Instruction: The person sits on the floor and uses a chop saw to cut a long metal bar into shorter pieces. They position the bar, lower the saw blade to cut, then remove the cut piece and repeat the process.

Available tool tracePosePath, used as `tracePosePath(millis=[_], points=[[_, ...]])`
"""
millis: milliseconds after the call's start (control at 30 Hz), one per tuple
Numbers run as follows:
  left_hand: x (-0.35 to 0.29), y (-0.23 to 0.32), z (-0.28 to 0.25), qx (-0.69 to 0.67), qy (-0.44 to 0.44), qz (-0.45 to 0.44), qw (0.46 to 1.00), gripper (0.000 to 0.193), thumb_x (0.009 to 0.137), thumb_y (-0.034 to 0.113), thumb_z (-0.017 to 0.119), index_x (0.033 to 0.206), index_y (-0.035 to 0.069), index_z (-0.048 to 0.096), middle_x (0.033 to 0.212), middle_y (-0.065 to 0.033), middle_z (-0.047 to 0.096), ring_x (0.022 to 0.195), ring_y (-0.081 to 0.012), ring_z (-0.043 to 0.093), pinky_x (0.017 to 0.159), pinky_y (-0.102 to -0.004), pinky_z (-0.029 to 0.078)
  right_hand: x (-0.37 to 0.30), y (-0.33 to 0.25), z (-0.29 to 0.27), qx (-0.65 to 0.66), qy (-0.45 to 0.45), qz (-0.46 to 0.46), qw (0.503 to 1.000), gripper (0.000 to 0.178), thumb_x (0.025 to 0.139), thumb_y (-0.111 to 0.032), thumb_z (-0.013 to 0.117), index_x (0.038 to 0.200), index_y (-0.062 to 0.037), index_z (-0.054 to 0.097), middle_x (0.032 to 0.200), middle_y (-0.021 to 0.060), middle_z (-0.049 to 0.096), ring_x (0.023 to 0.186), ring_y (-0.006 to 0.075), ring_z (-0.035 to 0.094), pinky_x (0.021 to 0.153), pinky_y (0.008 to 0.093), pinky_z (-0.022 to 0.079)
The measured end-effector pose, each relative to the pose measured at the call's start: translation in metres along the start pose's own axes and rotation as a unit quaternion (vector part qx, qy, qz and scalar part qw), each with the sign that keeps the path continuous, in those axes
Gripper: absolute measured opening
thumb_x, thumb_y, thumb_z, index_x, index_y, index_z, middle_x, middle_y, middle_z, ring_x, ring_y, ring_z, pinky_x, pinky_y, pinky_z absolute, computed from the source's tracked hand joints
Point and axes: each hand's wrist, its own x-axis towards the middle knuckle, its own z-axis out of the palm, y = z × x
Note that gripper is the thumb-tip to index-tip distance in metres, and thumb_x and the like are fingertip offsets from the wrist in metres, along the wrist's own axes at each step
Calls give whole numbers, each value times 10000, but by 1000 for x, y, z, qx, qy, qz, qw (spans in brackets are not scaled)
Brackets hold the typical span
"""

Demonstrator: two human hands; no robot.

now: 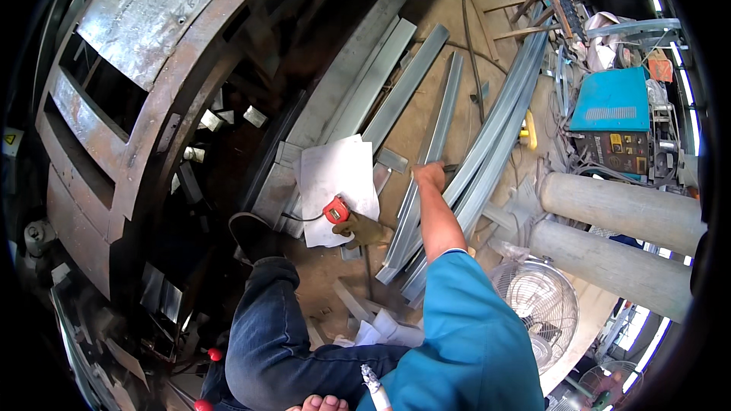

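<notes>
My right hand is closed around the edge of a grey metal channel that lies lengthwise on the floor ahead of me. Just right of it runs a bundle of long metal channels. Only the fingertips of my left hand show at the lower edge, laid side by side against my jeans, with nothing visible in them. A lit cigarette with long ash juts up beside them. Left of my right hand lie paper sheets, a red tape measure and a brown work glove.
A large curved metal frame fills the left. To the right stand a pedestal fan, two thick grey pipes and a teal machine. A dark cable crosses the floor. Offcuts lie near my leg.
</notes>
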Motion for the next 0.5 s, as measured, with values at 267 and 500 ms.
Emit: tracePosePath(millis=[267,500], points=[[-3,3,9,-40,41,-10,998,197,941,242,597,1089,139,677,1124,-78,691,1111,-272,637,1080,-451,410,-3,10,-4,-1,-50,-44,998,900,771,-474,821,1399,35,426,1424,300,551,1325,407,566,1094,473,488],[-22,5,18,-6,148,-57,987,200,798,217,717,986,163,763,1108,-32,749,1037,-220,710,997,-418,484,-39,54,9,135,35,-266,954,828,758,-413,826,1350,85,532,1334,335,565,1283,457,534,1060,527,450]])
